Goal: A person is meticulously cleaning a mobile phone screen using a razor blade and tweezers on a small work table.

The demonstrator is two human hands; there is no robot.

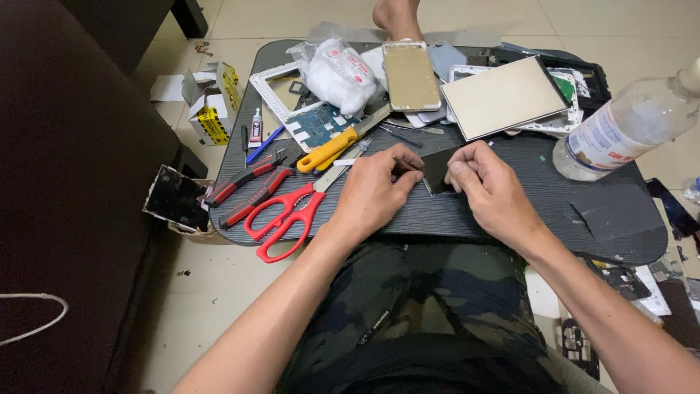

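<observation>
Pinching a small black sheet between them, left hand and right hand work over the dark table, red scissors nearby.

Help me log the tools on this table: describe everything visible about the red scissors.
The red scissors lie flat near the front left edge of the dark table, closed. Their large looped handles look like glossy red plastic and point toward the person, one loop overhanging the table edge. The metal blades point up-right and pass under the left hand. Red-and-black pliers lie beside them on the left, close to the handles.
</observation>
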